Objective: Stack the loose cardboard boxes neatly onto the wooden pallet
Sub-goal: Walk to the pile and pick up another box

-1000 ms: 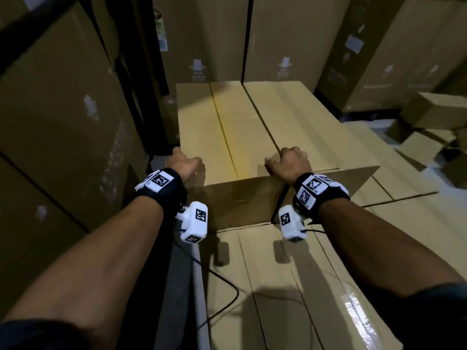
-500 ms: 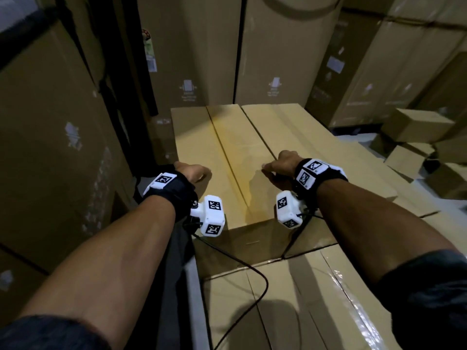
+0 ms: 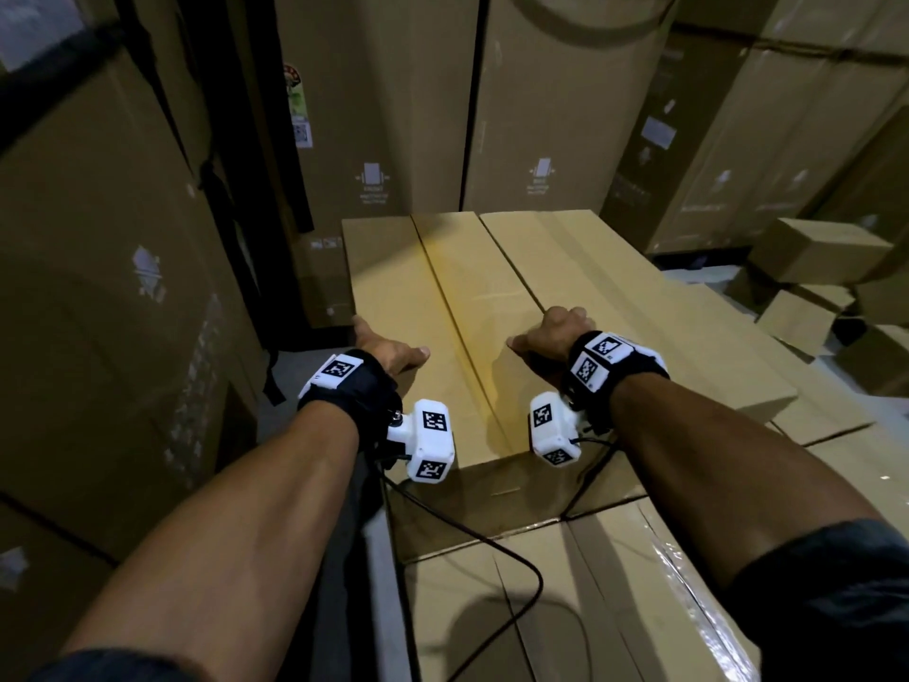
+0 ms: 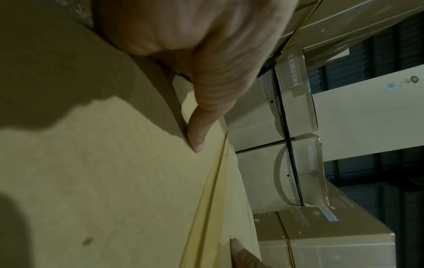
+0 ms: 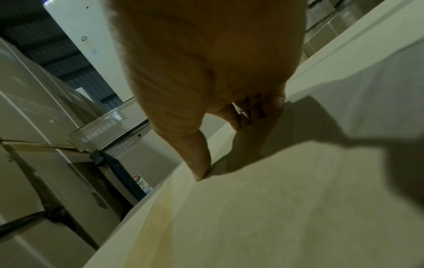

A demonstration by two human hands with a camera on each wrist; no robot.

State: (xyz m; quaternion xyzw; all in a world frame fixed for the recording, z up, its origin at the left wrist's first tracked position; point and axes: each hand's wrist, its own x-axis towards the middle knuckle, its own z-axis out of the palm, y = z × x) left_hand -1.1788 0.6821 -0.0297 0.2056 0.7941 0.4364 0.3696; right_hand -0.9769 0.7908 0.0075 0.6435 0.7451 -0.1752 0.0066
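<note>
A long tan cardboard box (image 3: 393, 268) with a yellow tape seam lies on top of a lower layer of boxes (image 3: 492, 607). My left hand (image 3: 386, 344) is on its top left edge, the thumb (image 4: 204, 112) flat on the top (image 4: 114, 181) and the fingers over the left side, out of sight. My right hand (image 3: 553, 332) rests as a loose fist by the seam with the neighbouring box (image 3: 639, 307). Its thumb tip (image 5: 201, 170) presses the box top (image 5: 275, 217), and the curled fingers hold nothing. No pallet shows in any view.
Tall appliance cartons (image 3: 374, 115) stand just behind the box, and a wall of them (image 3: 98, 287) closes the left. A narrow strip of floor (image 3: 305, 366) runs between. Several small loose boxes (image 3: 816, 248) lie at the right. A black cable (image 3: 492, 543) trails over the plastic-wrapped lower boxes.
Both hands have moved from the box's near end forward along its top. The left hand has gone from a fist at the corner to a hold on the left edge.
</note>
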